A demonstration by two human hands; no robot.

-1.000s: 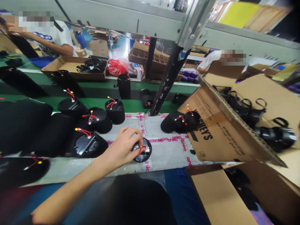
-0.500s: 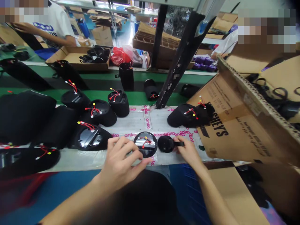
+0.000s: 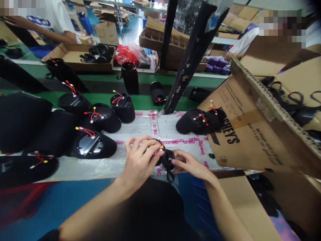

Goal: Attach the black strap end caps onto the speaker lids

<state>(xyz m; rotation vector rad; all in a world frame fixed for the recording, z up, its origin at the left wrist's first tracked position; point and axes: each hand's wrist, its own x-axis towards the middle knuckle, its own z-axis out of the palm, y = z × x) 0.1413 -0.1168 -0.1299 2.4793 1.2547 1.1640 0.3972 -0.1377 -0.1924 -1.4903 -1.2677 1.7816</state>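
Note:
My left hand (image 3: 140,160) is closed around a round black speaker body (image 3: 157,151) with red and yellow wires, at the near edge of the taped work surface (image 3: 175,132). My right hand (image 3: 190,164) pinches a black end cap with a strap (image 3: 169,160) and presses it against that speaker body. The two parts touch between my hands. Much of the speaker body is hidden by my left fingers.
Several black speaker bodies (image 3: 93,147) with red wires lie to the left, two more (image 3: 198,122) to the right. A tilted cardboard box (image 3: 240,127) of strapped parts stands at right. A black post (image 3: 185,67) rises behind. Other people work beyond the green belt (image 3: 100,97).
My right hand has brought the strapped cap from beside the speaker body onto it. My left hand has closed over the body and lifted it slightly toward me.

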